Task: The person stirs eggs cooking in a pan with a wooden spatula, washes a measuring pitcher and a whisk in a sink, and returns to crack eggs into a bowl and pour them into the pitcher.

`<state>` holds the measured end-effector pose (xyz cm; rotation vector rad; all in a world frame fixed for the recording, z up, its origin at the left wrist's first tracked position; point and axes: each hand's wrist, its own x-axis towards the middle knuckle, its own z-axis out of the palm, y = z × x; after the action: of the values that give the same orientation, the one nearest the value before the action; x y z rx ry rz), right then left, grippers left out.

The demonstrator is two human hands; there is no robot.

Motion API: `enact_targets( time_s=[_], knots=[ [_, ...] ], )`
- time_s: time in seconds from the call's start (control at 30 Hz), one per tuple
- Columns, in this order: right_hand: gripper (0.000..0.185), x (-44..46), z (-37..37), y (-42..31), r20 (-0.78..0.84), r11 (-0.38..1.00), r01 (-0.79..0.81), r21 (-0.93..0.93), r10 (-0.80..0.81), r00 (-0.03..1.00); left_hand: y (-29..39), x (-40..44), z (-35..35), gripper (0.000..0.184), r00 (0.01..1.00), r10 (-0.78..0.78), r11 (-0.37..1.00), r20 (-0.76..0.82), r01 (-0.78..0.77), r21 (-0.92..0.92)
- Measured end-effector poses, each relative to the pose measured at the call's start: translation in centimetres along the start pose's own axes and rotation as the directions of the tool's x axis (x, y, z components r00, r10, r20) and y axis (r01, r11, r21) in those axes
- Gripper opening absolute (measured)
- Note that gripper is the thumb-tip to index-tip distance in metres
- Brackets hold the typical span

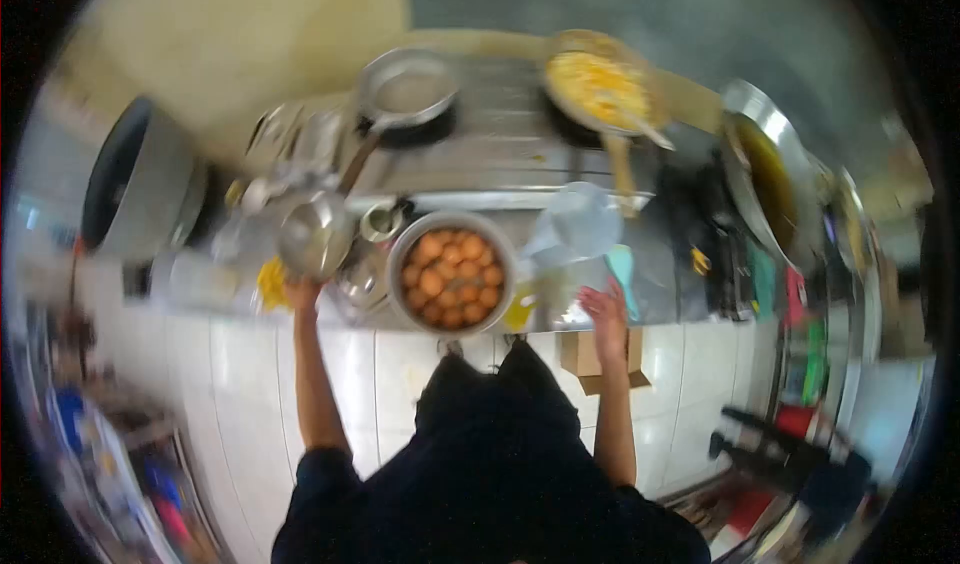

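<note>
My left hand (pixel 302 292) is closed on the near edge of a shiny metal bowl (pixel 322 249), which is tilted. Yellow scraps (pixel 271 282) lie just left of that hand. My right hand (pixel 603 316) is held over the counter's front edge, fingers apart, with nothing in it. Close to its fingertips is a turquoise spoon or spatula (pixel 621 264). Between the two hands stands a round pot (pixel 511 279) filled with brown eggs (pixel 452 276). A crumpled, translucent plastic bag (pixel 575 222) sits right of the eggs.
Behind the counter, a stove (pixel 500 129) carries an empty-looking pan (pixel 410 82) and a pan of yellow food (pixel 600 84) with a utensil in it. A wide wok of oil (pixel 765 179) stands right; a large grey pot (pixel 150 179) is left. A cardboard box (pixel 580 354) lies below the counter.
</note>
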<state>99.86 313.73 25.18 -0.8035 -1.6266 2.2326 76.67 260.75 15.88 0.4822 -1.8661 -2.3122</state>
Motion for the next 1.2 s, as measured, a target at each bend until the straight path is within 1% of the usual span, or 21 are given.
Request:
enact_targets(
  time_s=[0.07,0.1,0.17,0.2,0.23,0.27,0.33,0.4,0.43,0.5,0.53,0.57,0.6,0.63,0.67,0.77,0.83,0.9,1.0,1.13,1.2],
  knots=[
    [0.046,-1.3,0.2,-1.6,-0.019,0.999,0.007,0.037,-0.006,1.0,-4.6,1.4,-4.3,0.071,0.991,0.11,0.994,-0.082,-0.112,-0.018],
    [0.044,-1.3,-0.6,-0.9,0.008,0.998,0.04,0.051,-0.04,0.999,2.2,-3.2,-0.2,0.064,0.983,0.08,0.982,-0.168,-0.049,0.18],
    [0.037,-1.3,-3.0,-0.1,0.059,0.988,-0.091,-0.126,0.099,0.993,6.6,-9.6,1.1,0.057,0.932,0.004,0.984,-0.363,0.061,0.168],
    [0.037,-1.1,-3.7,-0.3,0.066,0.986,-0.103,-0.128,0.112,0.992,8.8,-13.2,1.4,0.057,0.924,0.014,0.97,-0.383,0.081,0.229],
    [0.035,-1.5,-3.7,-1.1,0.199,0.949,-0.153,-0.275,0.211,0.957,10.7,-17.1,2.3,0.056,0.925,0.014,0.952,-0.379,0.104,0.288],
    [0.033,-2.2,-3.7,-2.3,0.295,0.89,-0.18,-0.419,0.321,0.9,12.7,-21.0,4.4,0.056,0.933,0.026,0.946,-0.36,0.092,0.309],
    [0.04,-2.6,-2.3,-5.2,0.545,0.859,-0.045,-0.51,0.363,0.756,15.2,-27.0,8.3,0.055,0.962,-0.011,0.925,-0.274,0.114,0.362],
    [0.047,-2.9,-0.9,-7.8,0.625,0.887,-0.163,-0.432,0.425,0.655,16.2,-31.3,12.7,0.055,0.973,-0.164,0.9,-0.16,0.214,0.38],
    [0.047,-2.9,-1.0,-8.6,0.613,0.883,-0.177,-0.434,0.434,0.66,16.1,-32.9,15.5,0.055,0.958,-0.27,0.883,-0.1,0.287,0.371],
    [0.058,-2.8,-1.9,-9.4,0.671,0.887,-0.421,-0.187,0.429,0.605,13.6,-34.9,19.7,0.054,0.921,-0.384,0.865,0.061,0.335,0.374],
    [0.054,-2.6,-2.8,-9.4,0.529,0.875,-0.442,-0.196,0.475,0.704,12.2,-35.7,21.3,0.054,0.881,-0.457,0.837,0.123,0.379,0.394],
    [0.054,-1.8,-3.4,-9.6,0.531,0.874,-0.445,-0.196,0.476,0.701,10.9,-36.2,22.7,0.053,0.836,-0.517,0.813,0.183,0.413,0.411],
    [0.051,-0.6,-3.8,-9.8,0.378,0.891,0.002,-0.454,0.19,0.906,10.1,-36.7,24.0,0.052,0.819,-0.545,0.807,0.179,0.454,0.378],
    [0.05,0.4,-4.0,-9.9,0.315,0.618,0.359,-0.699,-0.185,0.931,9.4,-37.2,24.7,0.051,0.797,-0.578,0.794,0.174,0.5,0.345],
    [0.05,1.6,-3.7,-10.2,0.315,0.619,0.357,-0.699,-0.182,0.932,7.8,-37.8,24.4,0.05,0.818,-0.547,0.818,0.179,0.476,0.323],
    [0.039,6.1,-1.4,-11.3,0.666,0.078,0.771,-0.632,-0.455,0.591,4.8,-38.0,23.3,0.05,0.852,-0.517,0.771,0.077,0.426,0.473],
    [0.035,8.7,-1.5,-10.2,0.705,0.102,0.811,-0.576,-0.44,0.557,3.7,-38.0,23.6,0.05,0.859,-0.508,0.8,0.062,0.444,0.403],
    [0.031,10.2,-2.3,-10.2,0.746,0.12,0.857,-0.501,-0.441,0.498,1.2,-37.8,22.9,0.049,0.87,-0.484,0.786,0.094,0.385,0.483],
    [0.032,10.5,-6.1,-12.0,0.8,0.113,0.855,-0.506,-0.309,0.514,-0.1,-37.8,23.7,0.047,0.869,-0.481,0.793,0.116,0.376,0.479],
    [0.033,10.1,-12.1,-13.8,0.793,0.094,0.848,-0.521,-0.313,0.522,-2.5,-37.3,24.8,0.047,0.888,-0.441,0.829,0.132,0.347,0.438],
    [0.033,9.7,-14.5,-14.6,0.736,0.131,0.799,-0.587,-0.324,0.594,-3.3,-36.6,25.6,0.047,0.905,-0.402,0.831,0.141,0.296,0.471]
  ],
)
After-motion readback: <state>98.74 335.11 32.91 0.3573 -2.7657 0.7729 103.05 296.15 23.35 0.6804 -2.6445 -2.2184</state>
